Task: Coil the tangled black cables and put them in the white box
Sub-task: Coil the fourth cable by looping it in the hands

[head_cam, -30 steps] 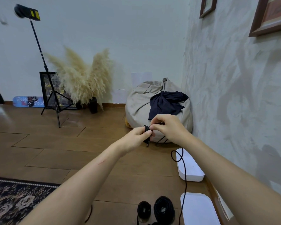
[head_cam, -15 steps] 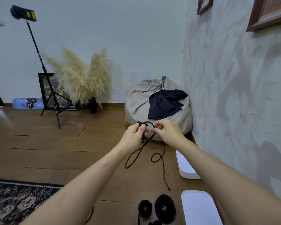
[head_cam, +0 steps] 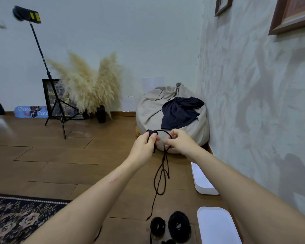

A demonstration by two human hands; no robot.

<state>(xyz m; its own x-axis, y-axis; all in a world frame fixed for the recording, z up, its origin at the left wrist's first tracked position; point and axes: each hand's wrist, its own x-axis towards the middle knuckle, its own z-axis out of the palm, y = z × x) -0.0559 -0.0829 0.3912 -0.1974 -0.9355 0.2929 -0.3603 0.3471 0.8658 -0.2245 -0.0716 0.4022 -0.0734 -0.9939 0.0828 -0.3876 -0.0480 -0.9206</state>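
Note:
A thin black cable (head_cam: 161, 175) hangs in loose loops from both of my hands, its free end trailing toward the floor. My left hand (head_cam: 144, 147) grips a small bundle of wound turns at its top. My right hand (head_cam: 180, 143) pinches the strand that arcs over from the bundle. Two coiled black cables (head_cam: 179, 224) lie on the wooden floor near the bottom edge. The white box (head_cam: 202, 182) sits on the floor by the right wall, partly hidden by my right arm. A white lid (head_cam: 217, 226) lies in front of it.
A beige beanbag (head_cam: 151, 110) with a dark cloth on it fills the corner ahead. A light stand (head_cam: 57, 110), pampas grass in dark vases (head_cam: 88, 85) and framed pictures stand along the back wall. A patterned rug (head_cam: 16, 219) covers the floor at lower left.
My hands have drawn apart from a tight pinch, and a cable arc now spans between them. The hanging part has gathered from one long strand into loose loops below my hands.

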